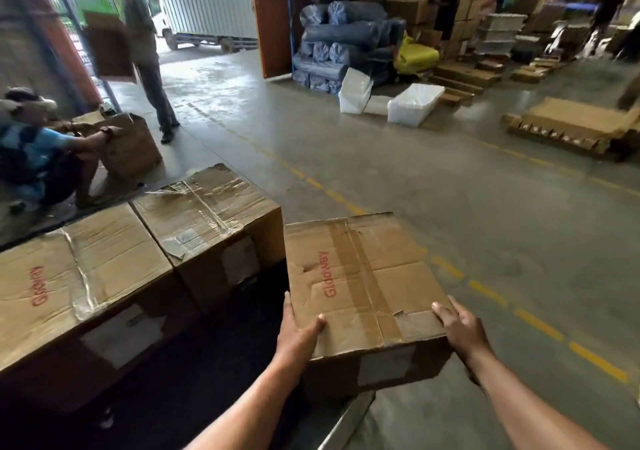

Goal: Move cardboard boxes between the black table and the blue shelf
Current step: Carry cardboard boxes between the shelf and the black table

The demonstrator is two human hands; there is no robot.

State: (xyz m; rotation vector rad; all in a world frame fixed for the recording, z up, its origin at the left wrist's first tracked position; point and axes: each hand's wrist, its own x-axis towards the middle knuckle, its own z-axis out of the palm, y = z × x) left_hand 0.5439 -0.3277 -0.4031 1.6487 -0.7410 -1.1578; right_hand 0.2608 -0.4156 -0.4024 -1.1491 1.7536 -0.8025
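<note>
A taped cardboard box (360, 276) with red lettering is held in front of me, over the right end of the black table (214, 363). My left hand (299, 332) grips its near left corner, thumb on top. My right hand (459, 328) grips its near right corner, fingers over the top edge. Two more cardboard boxes stand side by side on the table to the left: a large one (79, 276) nearest me and a worn, taped one (207, 214) beyond it. No blue shelf is in view.
A seated person (38, 148) leans on a box (131, 144) at the left. Another person (145, 51) walks carrying a box. White bins (412, 103), wrapped rolls (343, 44) and flattened cardboard (575, 127) lie across the floor. A dashed yellow line (485, 293) crosses the concrete.
</note>
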